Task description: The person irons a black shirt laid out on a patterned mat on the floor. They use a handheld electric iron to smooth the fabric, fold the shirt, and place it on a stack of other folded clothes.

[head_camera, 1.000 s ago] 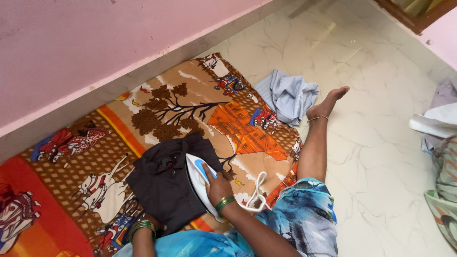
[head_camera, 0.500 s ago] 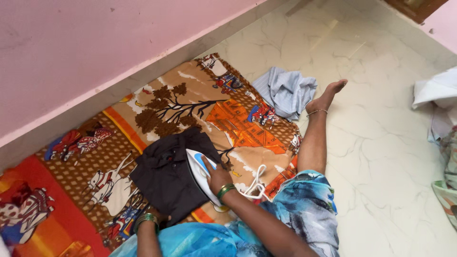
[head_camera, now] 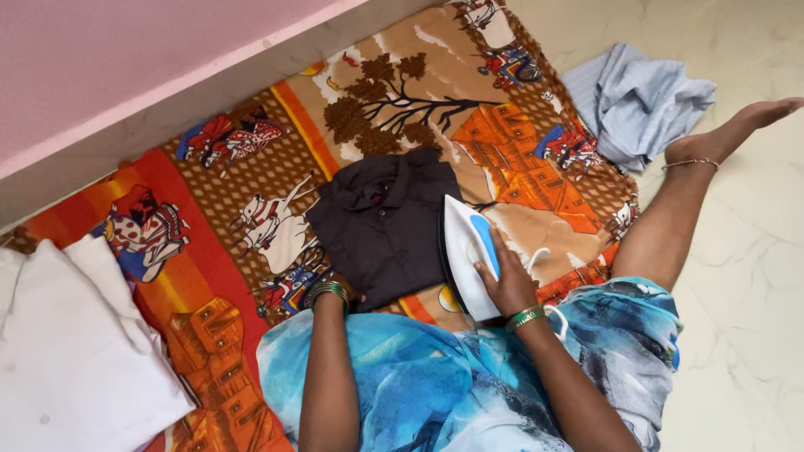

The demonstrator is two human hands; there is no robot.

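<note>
Nearest to you, your right hand point(head_camera: 507, 285) is closed around the handle of the white and blue iron point(head_camera: 466, 255), fingers wrapped over the top. The iron stands at the near right edge of the dark folded shirt point(head_camera: 385, 226); its long axis runs from your wrist away toward the far side of the blanket, with the pointed tip on the far end. The sole seems to touch the right border of the shirt, but you cannot see exactly how much of it lies on the cloth. So the shirt lies to the left of the iron, and the right hand is the one that reaches it with the iron.

Your left hand point(head_camera: 342, 289) is at the near edge of the shirt, just past the green bangles point(head_camera: 328, 292). Most of this hand is hidden under the wrist and the shirt border, so you cannot tell if the fingers are spread or pressed flat on the cloth.

The shirt rests about in the middle of the patterned blanket point(head_camera: 209, 251), collar toward the far edge. The cord point(head_camera: 536, 255) of the iron shows only as a short white loop beside your right hand; the rest is hidden.

Farther off, a white folded cloth point(head_camera: 67, 351) covers the left end of the blanket, and a light blue crumpled garment point(head_camera: 641, 100) lies at its far right corner, next to your foot point(head_camera: 737, 125).
</note>
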